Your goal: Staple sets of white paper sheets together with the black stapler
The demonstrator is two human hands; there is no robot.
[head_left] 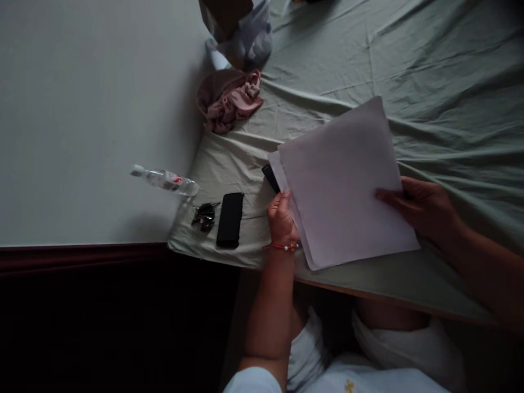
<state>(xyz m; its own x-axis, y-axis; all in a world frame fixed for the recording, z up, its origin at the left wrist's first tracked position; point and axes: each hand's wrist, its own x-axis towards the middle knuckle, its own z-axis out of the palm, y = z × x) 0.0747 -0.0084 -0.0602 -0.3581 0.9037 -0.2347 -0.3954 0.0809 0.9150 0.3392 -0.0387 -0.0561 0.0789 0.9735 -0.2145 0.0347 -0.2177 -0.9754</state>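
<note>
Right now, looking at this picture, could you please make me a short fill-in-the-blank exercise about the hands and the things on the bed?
1. Both hands hold a stack of white ____.
2. The left hand wears a ____ bracelet on its wrist.
3. The keys lie directly beside the black ____.
4. The right hand grips the stack at its ____ edge.

Missing words: paper; red; phone; right

on the bed (429, 65), keys (204, 215) lie left of the phone (230, 219); papers (344, 185) lie right of it.
</note>
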